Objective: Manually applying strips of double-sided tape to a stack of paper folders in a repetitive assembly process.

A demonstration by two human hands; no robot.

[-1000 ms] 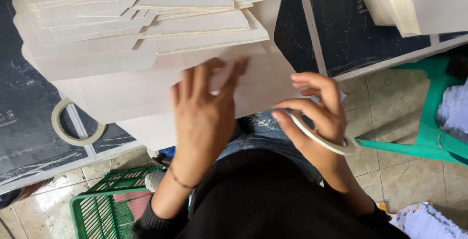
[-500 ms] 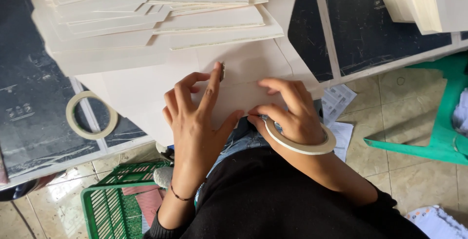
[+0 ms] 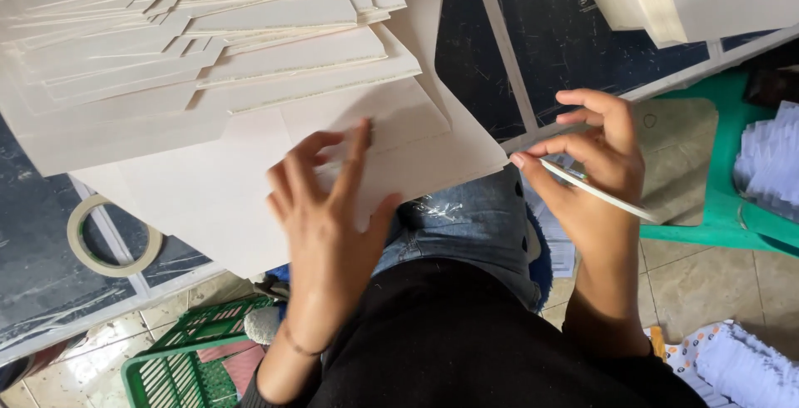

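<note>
Two bare hands, left hand [image 3: 329, 225] flat, fingers spread on a cream paper sheet [image 3: 250, 183], right hand [image 3: 595, 175] gripping a tape roll [image 3: 595, 191], sheet stack [image 3: 208, 33] beyond the left hand.

The right hand [image 3: 595, 179], which half a second earlier lay on the near edge of the cream sheet [image 3: 250, 183] close beside the left hand [image 3: 329, 225], drew off to the right, past the sheet's corner and well apart from the left hand. The tape ring [image 3: 599, 191] it held went with it and turned edge-on. The left hand spread flatter on the sheet.
</note>
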